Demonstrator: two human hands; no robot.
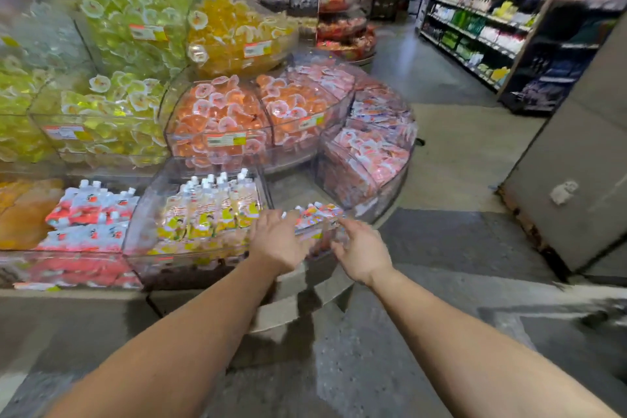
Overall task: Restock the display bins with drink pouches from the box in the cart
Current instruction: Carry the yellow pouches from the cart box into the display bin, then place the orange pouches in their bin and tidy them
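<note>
A few orange-and-white drink pouches (317,214) with white caps lie in a clear, mostly bare display bin (291,190) at the bottom tier's front right. My left hand (276,241) reaches over the bin's front edge, its straight fingers touching the pouches' left side. My right hand (363,256) hovers just right of them, fingers loosely spread and holding nothing. The frame is motion-blurred. The neighbouring bin holds upright yellow drink pouches (207,210); further left lie red-and-white pouches (91,214). The box and cart are out of view.
Upper tiers hold clear bins of orange jelly cups (220,112), green ones (112,102) and yellow ones (234,30). Pink packets (366,153) fill the right-hand bin. A concrete aisle runs right toward dark shelving (475,27). A grey panel (576,163) stands far right.
</note>
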